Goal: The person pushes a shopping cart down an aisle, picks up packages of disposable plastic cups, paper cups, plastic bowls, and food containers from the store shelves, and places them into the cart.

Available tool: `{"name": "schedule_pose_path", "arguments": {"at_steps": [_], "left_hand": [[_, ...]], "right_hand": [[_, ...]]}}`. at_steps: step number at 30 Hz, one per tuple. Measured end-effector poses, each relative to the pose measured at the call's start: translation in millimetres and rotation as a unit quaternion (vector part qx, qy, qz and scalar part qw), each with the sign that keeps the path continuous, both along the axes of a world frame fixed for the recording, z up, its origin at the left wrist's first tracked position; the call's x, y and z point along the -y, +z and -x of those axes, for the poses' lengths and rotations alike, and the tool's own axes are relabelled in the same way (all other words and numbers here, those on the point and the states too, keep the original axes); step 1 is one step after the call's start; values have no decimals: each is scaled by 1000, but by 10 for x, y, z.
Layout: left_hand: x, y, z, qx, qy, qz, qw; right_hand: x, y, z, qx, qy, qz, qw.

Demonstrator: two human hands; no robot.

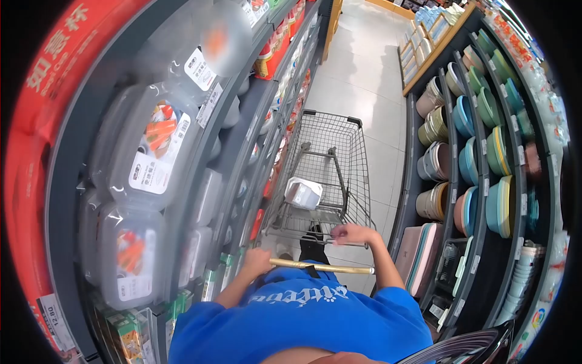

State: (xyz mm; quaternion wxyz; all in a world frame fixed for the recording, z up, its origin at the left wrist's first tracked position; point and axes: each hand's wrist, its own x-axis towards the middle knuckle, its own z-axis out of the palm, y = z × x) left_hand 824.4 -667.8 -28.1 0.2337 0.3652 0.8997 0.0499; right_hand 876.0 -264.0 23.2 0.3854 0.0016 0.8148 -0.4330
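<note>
A wire shopping cart stands in front of me in the aisle, with a white and clear package lying in it. My left hand is wrapped round the left end of a gold-coloured bar that crosses in front of my blue shirt. Over the near edge of the cart is my right hand, its fingers curled; whether it holds anything is too small to make out. The right end of the bar is free of my right hand.
At the left, shelves carry clear plastic food containers and other packages. The right shelves hold stacked bowls, basins and cups in several colours. A tiled floor runs forward between them.
</note>
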Motion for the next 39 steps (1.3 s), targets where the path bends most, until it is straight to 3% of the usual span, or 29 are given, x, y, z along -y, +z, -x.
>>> {"name": "schedule_pose_path", "arguments": {"at_steps": [2, 4, 6, 9, 10, 13, 14, 17, 21, 26, 30, 33, 36, 37, 39], "left_hand": [[33, -2, 12, -9, 9, -3, 1000], [116, -57, -40, -14, 19, 3, 1000], [90, -177, -91, -21, 30, 9, 999], [37, 28, -22, -6, 15, 41, 999], [46, 30, -9, -10, 10, 40, 999], [27, 13, -17, 1, 9, 48, 999], [26, 25, -7, -5, 9, 51, 999], [66, -42, -8, -13, 8, 27, 1000], [84, -137, -60, -61, 18, -22, 998], [148, -211, -68, -118, 10, -70, 990], [121, -113, -83, -107, 19, -91, 990], [136, -72, -30, -69, 9, -56, 996], [97, 169, 67, 56, 16, -38, 998], [93, 220, 101, 60, 46, -120, 990], [22, 512, 281, 105, 147, -275, 944]], "right_hand": [[148, 43, 512, 36, -260, 200, 944], [166, -864, 918, 46, -400, 191, 895], [112, -2397, 1178, -77, -290, -75, 951], [594, -2842, 1460, 15, -378, -180, 908], [700, -2791, 1551, 54, -438, -141, 886], [1047, -2905, 1797, 73, -484, -189, 851], [1130, -3337, 1849, 88, -489, -219, 840], [1216, -2592, 1887, 136, -562, -219, 786], [1172, -2782, 1850, 96, -551, -257, 788], [992, -2439, 1760, 120, -564, -269, 771], [770, -2471, 1487, 19, -636, -221, 739], [629, -1809, 1198, -85, -606, -34, 790], [574, -1047, 920, -132, -602, 133, 776], [500, -952, 852, -132, -583, 163, 785], [641, -91, 740, -136, -544, 300, 772]]}}
